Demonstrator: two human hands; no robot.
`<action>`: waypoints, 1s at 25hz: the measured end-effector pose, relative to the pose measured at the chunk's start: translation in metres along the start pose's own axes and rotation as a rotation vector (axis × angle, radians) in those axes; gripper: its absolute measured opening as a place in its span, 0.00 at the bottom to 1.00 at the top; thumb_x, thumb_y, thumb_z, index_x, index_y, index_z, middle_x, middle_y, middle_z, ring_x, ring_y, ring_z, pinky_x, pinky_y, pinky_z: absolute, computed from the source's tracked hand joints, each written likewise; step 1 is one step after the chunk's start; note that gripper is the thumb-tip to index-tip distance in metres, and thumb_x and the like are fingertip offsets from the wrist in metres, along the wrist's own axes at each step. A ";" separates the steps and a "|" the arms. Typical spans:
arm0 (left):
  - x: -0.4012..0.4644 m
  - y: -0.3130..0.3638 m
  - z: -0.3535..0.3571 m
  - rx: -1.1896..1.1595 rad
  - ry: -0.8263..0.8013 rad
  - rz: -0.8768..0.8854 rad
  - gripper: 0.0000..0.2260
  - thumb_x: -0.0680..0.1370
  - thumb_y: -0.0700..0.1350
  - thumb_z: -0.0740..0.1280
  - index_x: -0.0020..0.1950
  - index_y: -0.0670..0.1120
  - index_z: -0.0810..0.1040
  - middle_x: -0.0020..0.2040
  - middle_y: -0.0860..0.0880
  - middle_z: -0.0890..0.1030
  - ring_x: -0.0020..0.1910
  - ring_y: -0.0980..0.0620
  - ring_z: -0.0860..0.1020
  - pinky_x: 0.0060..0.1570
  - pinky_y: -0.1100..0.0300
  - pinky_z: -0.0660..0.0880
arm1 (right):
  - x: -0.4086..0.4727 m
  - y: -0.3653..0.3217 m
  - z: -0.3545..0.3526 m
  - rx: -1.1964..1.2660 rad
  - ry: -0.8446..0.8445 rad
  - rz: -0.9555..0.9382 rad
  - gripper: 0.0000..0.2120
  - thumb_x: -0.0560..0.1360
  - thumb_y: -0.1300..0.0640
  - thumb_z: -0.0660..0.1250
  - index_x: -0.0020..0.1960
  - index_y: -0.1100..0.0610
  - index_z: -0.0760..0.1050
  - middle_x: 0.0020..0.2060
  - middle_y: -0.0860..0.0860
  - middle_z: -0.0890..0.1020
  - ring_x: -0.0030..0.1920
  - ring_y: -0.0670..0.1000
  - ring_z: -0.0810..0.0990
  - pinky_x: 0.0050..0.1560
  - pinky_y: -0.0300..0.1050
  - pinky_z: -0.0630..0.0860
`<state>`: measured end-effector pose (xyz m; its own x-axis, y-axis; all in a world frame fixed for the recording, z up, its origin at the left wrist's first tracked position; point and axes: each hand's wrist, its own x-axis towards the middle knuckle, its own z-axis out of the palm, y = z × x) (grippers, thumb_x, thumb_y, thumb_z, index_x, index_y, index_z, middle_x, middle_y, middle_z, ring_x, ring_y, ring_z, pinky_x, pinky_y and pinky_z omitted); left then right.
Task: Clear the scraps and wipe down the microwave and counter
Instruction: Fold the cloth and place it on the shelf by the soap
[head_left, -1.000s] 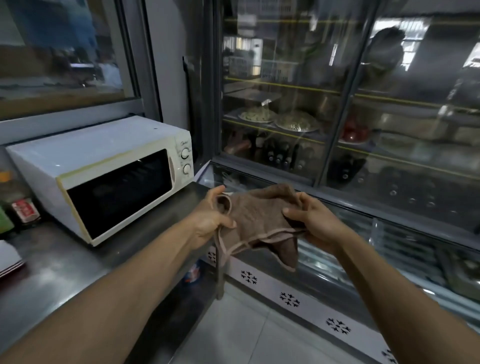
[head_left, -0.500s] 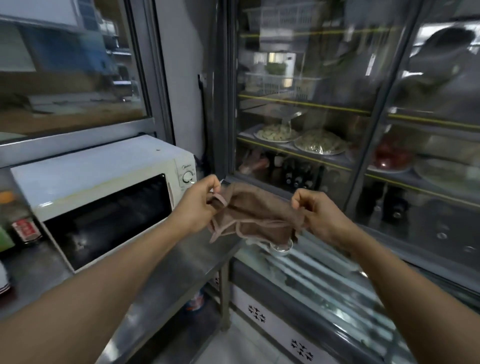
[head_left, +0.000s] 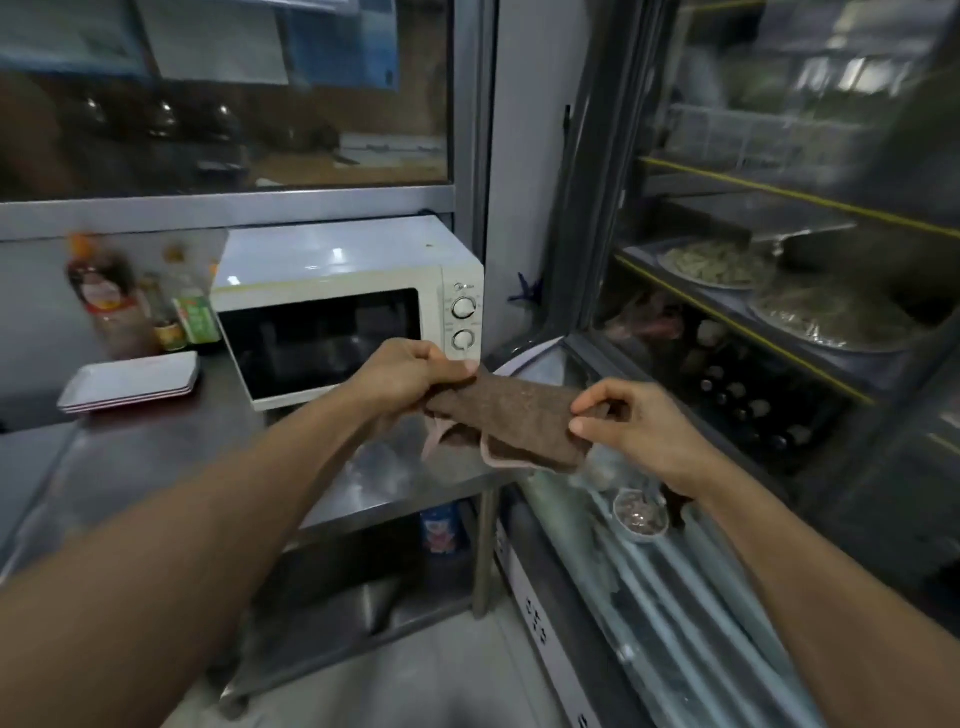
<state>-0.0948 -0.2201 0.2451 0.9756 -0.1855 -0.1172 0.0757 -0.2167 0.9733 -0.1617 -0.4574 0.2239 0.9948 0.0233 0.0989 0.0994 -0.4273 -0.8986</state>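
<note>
so both hands pinch the brown cloth taut above the worktop's front right corner, left grip and right grip at opposite ends, likely folding it flat to wipe the microwave.

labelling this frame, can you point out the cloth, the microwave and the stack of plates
cloth (head_left: 511, 415), head view, middle of the brown folded surface stretched between the hands
microwave (head_left: 317, 340), head view, dark glass of its door
stack of plates (head_left: 135, 376), head view, top plate's flat surface
</note>
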 end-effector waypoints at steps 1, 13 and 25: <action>-0.003 -0.005 0.003 0.031 0.024 -0.028 0.11 0.71 0.38 0.73 0.34 0.44 0.72 0.30 0.48 0.75 0.30 0.52 0.73 0.29 0.64 0.73 | 0.002 0.007 0.006 -0.018 -0.021 -0.006 0.12 0.68 0.71 0.72 0.45 0.58 0.75 0.41 0.49 0.77 0.41 0.46 0.76 0.42 0.31 0.73; 0.017 -0.122 -0.002 0.555 0.253 -0.243 0.13 0.76 0.46 0.68 0.34 0.46 0.69 0.37 0.45 0.76 0.39 0.47 0.74 0.38 0.60 0.68 | 0.035 0.110 0.116 0.171 -0.036 0.427 0.13 0.71 0.71 0.69 0.47 0.57 0.70 0.43 0.54 0.77 0.46 0.53 0.77 0.51 0.52 0.79; 0.021 -0.290 0.003 0.502 0.328 -0.489 0.08 0.78 0.47 0.64 0.49 0.42 0.72 0.46 0.44 0.76 0.43 0.46 0.75 0.37 0.59 0.72 | 0.029 0.223 0.204 -0.040 -0.188 0.433 0.13 0.75 0.63 0.66 0.53 0.49 0.66 0.50 0.53 0.77 0.41 0.52 0.77 0.28 0.39 0.71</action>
<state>-0.0971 -0.1636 -0.0404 0.8722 0.3194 -0.3705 0.4879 -0.6239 0.6105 -0.1065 -0.3674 -0.0611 0.9316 -0.0029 -0.3635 -0.3225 -0.4682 -0.8227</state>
